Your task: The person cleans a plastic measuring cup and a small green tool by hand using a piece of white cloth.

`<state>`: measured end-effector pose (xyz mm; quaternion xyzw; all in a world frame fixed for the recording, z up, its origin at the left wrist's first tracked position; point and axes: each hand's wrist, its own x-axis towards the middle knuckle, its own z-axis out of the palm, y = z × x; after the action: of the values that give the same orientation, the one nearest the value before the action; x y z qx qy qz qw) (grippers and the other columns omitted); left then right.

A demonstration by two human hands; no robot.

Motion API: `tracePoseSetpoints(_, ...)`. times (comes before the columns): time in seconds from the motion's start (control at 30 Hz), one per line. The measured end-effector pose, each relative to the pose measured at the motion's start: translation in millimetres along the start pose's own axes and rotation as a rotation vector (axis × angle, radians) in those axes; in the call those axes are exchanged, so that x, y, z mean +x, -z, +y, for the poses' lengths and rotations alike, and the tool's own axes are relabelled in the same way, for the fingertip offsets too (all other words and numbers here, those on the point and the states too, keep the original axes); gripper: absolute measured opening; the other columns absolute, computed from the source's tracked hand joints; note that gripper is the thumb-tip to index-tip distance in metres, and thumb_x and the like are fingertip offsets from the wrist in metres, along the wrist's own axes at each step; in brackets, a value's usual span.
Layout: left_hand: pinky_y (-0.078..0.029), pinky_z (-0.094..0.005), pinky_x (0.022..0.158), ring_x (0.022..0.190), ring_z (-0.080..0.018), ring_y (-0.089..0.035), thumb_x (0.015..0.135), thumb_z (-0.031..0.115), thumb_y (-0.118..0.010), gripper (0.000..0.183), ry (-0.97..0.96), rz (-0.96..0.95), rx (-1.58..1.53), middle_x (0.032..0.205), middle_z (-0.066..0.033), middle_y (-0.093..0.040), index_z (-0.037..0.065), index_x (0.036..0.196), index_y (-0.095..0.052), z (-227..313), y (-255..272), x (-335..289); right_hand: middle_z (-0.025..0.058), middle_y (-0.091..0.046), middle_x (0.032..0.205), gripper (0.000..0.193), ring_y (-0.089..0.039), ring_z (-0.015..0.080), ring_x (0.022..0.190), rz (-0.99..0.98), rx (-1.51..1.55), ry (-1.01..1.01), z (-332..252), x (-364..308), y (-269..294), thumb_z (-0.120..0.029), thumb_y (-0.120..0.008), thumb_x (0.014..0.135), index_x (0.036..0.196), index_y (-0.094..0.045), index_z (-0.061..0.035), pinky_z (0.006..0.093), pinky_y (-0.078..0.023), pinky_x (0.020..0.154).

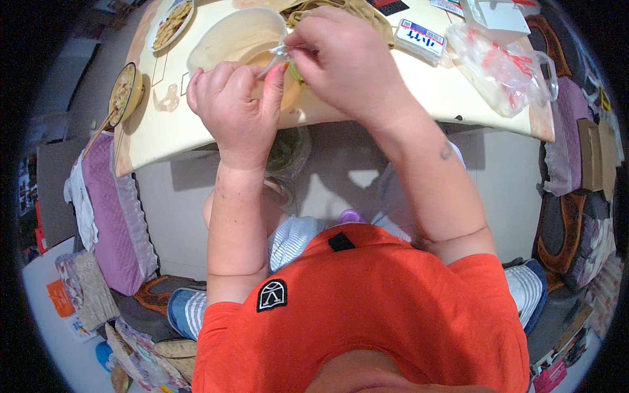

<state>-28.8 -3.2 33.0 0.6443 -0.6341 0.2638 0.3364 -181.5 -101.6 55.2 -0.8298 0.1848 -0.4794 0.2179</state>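
Observation:
Above the table's near edge, my left hand (pixel 239 108) pinches a thin, pale, shiny piece (pixel 278 54) between thumb and curled fingers. My right hand (pixel 347 62) is closed on the other end of it, close to the left fingertips. I cannot make out what the piece is. A bit of green (pixel 295 73) shows below my right fingers, partly hidden by them. Right behind and under the hands stands a translucent white basin (pixel 219 38) with something tan and round in it, largely covered by my hands.
On the left are a plate of food (pixel 160 46) and a yellow bowl (pixel 136 95) with chopsticks. A brown cloth (pixel 373 26), a white-and-blue box (pixel 419 42) and a clear plastic bag (pixel 498 75) lie to the right. Below the table edge sits a lined bin (pixel 288 150).

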Motion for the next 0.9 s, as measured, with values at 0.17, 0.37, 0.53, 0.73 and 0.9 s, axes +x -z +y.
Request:
tracePoseSetpoints(0.17,-0.04,-0.046,0.091,0.077,-0.0258,-0.058,0.081,0.034,-0.076,0.025,0.01,-0.011,0.039,0.074,-0.0023,-0.06,0.012,0.073,-0.066,-0.2,0.9,1.3,0.0191,-0.062,0.084,0.009,-0.062,0.0377,0.08,0.019,-0.039,-0.124,1.3,1.2,-1.4,-0.007,-0.065,0.079,0.082,-0.062,-0.0003,0.0448,-0.051,0.072)
tracePoseSetpoints(0.37,-0.04,-0.0458,0.092,0.075,-0.0259,-0.058,0.082,0.034,-0.076,0.027,0.044,-0.036,0.012,0.073,-0.0029,-0.06,0.011,0.072,-0.067,0.2,4.8,3.1,0.0071,-0.069,0.077,0.025,-0.062,0.0118,0.068,-0.169,0.052,-0.486,31.4,-14.9,16.8,-0.021,-0.072,0.081,0.096,-0.073,-0.0007,0.027,-0.051,0.065)
tracePoseSetpoints(0.53,-0.041,-0.0452,0.092,0.074,-0.0257,-0.058,0.081,0.035,-0.077,0.028,0.018,-0.048,0.003,0.072,-0.0028,-0.06,0.01,0.071,-0.067,-9.0,4.5,1.1,0.0056,-0.069,0.078,0.028,-0.062,0.0118,0.07,-0.182,0.08,-0.584,40.3,-16.0,15.9,-0.023,-0.072,0.079,0.095,-0.073,-0.0003,0.0275,-0.051,0.065)
tracePoseSetpoints(0.73,-0.042,-0.0409,0.086,0.071,-0.0248,-0.058,0.082,0.033,-0.078,0.028,-0.005,-0.052,0.007,0.069,-0.0029,-0.06,0.009,0.072,-0.066,-11.2,7.3,3.3,0.0052,-0.069,0.079,0.024,-0.062,0.0109,0.071,-0.178,0.154,-0.59,30.3,-18.3,7.7,-0.018,-0.072,0.078,0.094,-0.072,0.0,0.0271,-0.051,0.066)
tracePoseSetpoints(0.9,-0.042,-0.0382,0.081,0.069,-0.0244,-0.057,0.082,0.03,-0.079,0.027,-0.028,-0.06,0.002,0.069,-0.0032,-0.06,0.009,0.071,-0.065,-13.0,9.6,4.4,0.0048,-0.069,0.08,0.024,-0.062,0.0097,0.072,-0.282,0.076,-0.663,37.6,-20.8,0.3,-0.018,-0.072,0.079,0.095,-0.072,0.0007,0.0263,-0.051,0.066)
